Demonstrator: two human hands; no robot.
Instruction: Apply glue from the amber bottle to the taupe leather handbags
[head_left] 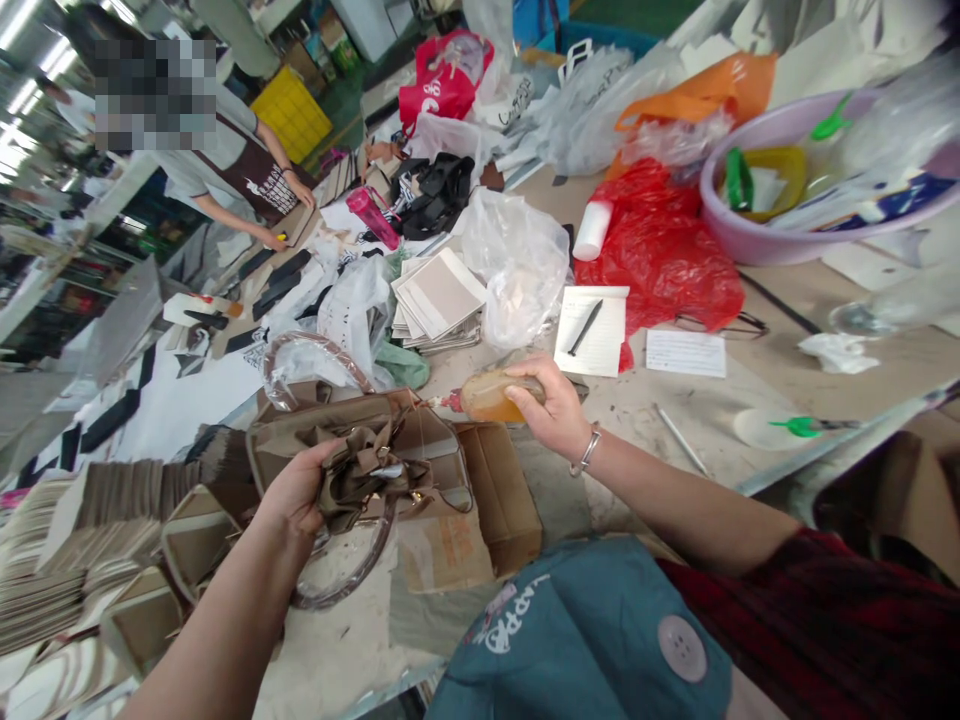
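My right hand (pixel 549 405) is closed around a squeeze bottle (pixel 487 396) of amber liquid, probably glue. Its reddish nozzle points left at the upper edge of a brown handbag (pixel 289 440). Bunched brown lining fabric (pixel 367 465) is gripped in my left hand (pixel 307 485), at the mouth of the bag. Two handles wrapped in clear film belong to the bag; one handle (pixel 322 345) arches behind it, the other (pixel 360 575) hangs toward me. A cardboard box (pixel 502 500) sits under and right of the bag.
Stacked brown panels (pixel 82 530) fill the left side. Behind are a pile of beige cards (pixel 439 295), clear plastic bags (pixel 517 265), a notepad (pixel 607 345) with a black pen and a red bag (pixel 660 250). A purple basin (pixel 720 225) stands far right. Another person (pixel 247 180) works across the table.
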